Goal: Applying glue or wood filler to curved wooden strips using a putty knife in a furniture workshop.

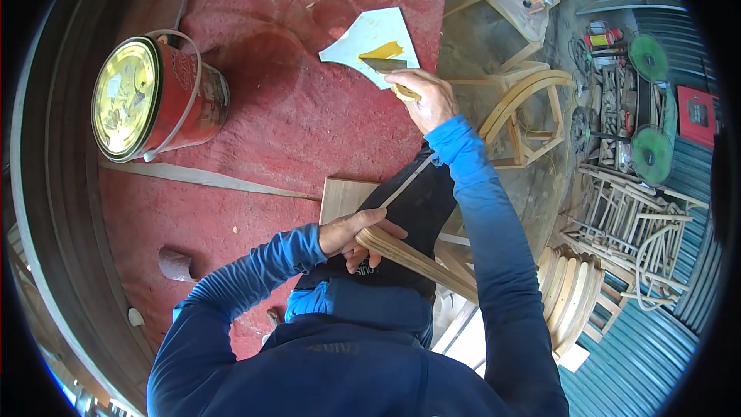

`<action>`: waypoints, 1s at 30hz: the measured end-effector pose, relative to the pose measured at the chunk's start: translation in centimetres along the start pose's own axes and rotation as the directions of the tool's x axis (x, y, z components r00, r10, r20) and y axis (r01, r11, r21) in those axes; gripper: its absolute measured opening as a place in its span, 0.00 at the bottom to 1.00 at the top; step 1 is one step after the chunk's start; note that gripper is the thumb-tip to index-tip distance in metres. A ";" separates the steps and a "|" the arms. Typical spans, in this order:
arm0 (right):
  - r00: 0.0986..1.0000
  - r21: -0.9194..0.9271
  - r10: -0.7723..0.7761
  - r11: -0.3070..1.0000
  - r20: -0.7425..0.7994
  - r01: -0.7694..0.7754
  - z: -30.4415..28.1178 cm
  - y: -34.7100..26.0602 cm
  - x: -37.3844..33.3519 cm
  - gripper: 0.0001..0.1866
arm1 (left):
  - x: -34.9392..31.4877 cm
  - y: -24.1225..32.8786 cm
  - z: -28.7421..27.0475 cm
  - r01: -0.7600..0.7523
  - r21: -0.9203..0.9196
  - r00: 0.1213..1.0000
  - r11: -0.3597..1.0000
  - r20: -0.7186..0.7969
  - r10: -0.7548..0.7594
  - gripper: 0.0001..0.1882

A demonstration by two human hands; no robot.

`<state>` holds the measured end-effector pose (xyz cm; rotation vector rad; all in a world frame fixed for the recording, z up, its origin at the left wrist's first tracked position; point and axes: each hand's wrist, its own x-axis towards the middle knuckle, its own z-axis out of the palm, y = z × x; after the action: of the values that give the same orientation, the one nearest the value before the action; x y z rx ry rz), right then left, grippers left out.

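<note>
My right hand (pixel 428 96) is closed around the handle of a putty knife (pixel 384 65). Its blade rests on a white board (pixel 386 27), at the edge of a smear of yellow paste (pixel 388 50). Nearer my body, my left hand (pixel 359 235) grips the end of a long wooden piece (pixel 417 262) with layered edges, which runs across my lap to the right and passes behind my right forearm. A thin pale strip (pixel 409 180) rises from beside my left hand toward my right wrist; what it is I cannot tell.
A red bucket (pixel 189 93) with a yellowish lid and a handle stands on the red surface (pixel 262 239) at left. Nearby lie a long wood strip (pixel 204 176) and a curled sheet (pixel 176 264). Wooden frames (pixel 525 116), stacked curved parts (pixel 571 293) and green fans (pixel 650 154) occupy the right.
</note>
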<state>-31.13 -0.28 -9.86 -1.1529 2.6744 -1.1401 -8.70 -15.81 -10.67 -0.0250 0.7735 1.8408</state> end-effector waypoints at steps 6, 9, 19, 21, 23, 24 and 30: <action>0.999 0.023 0.019 1.000 0.034 -0.020 -0.6 -0.1 -0.5 0.12 | 0.0 0.0 0.0 0.000 0.010 1.000 1.000 -0.013 0.001 0.46; 0.997 0.047 0.049 0.998 -0.059 -0.046 -0.8 0.0 -0.7 0.12 | 0.1 0.0 0.1 0.012 -0.005 1.000 1.000 -0.023 -0.012 0.47; 1.000 -0.002 -0.024 1.000 0.011 0.024 -0.1 0.2 -1.4 0.13 | 0.5 0.1 0.2 0.015 -0.004 1.000 1.000 -0.017 -0.015 0.47; 0.999 0.000 -0.024 1.000 0.024 0.024 0.0 0.4 -1.7 0.14 | 0.5 0.4 0.4 0.021 -0.013 0.999 1.000 -0.025 -0.021 0.47; 0.999 0.030 -0.023 0.999 0.029 0.022 0.1 0.6 -1.9 0.14 | 0.4 0.5 0.5 0.016 -0.001 1.000 1.000 -0.025 -0.016 0.47; 0.999 0.032 -0.023 0.999 0.027 0.022 0.0 0.4 -1.7 0.14 | 0.3 0.6 0.5 0.007 0.013 1.000 1.000 -0.026 -0.007 0.47; 0.987 0.030 -0.076 0.997 0.138 0.073 -1.0 0.9 -0.7 0.14 | 0.6 0.5 0.5 -0.008 0.010 0.999 1.000 -0.038 0.008 0.48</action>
<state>-31.53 1.20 -9.87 -1.2875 2.5269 -1.0561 -9.19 -15.13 -10.25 -0.0503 0.8098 1.8488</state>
